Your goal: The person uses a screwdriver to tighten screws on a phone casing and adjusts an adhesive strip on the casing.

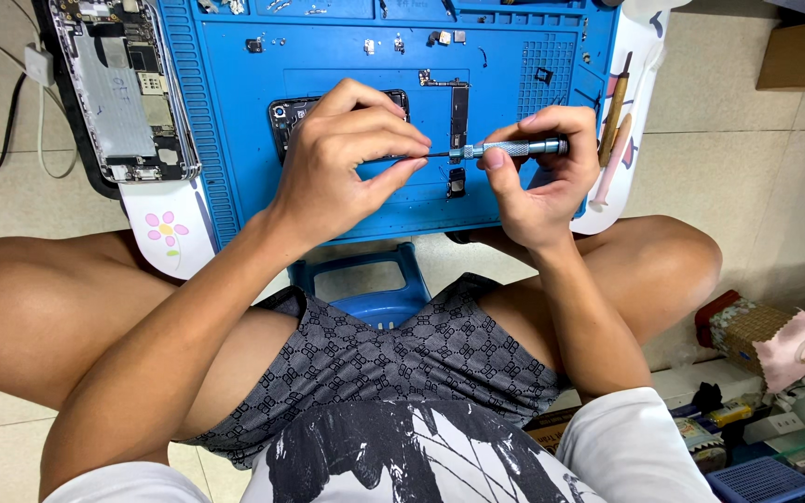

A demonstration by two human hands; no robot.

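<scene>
Head view: the right hand (538, 177) pinched the knurled grey metal handle of a slim precision screwdriver (505, 148), fingers curled tight round it, thumb under. The left hand (337, 163) had thumb and fingertips pressed together on the thin shaft end of the screwdriver. Both hands hovered over the middle of a blue silicone repair mat (235, 112). Under the left hand lay a black opened phone body (286, 116), mostly hidden. Just beside it a narrow dark circuit board (458, 107) lay on the mat. Small loose parts sat near the mat's far edge. An opened silver phone chassis (118, 84) rested at the mat's left edge. Wooden-handled tools (615, 116) lay at the right edge.
</scene>
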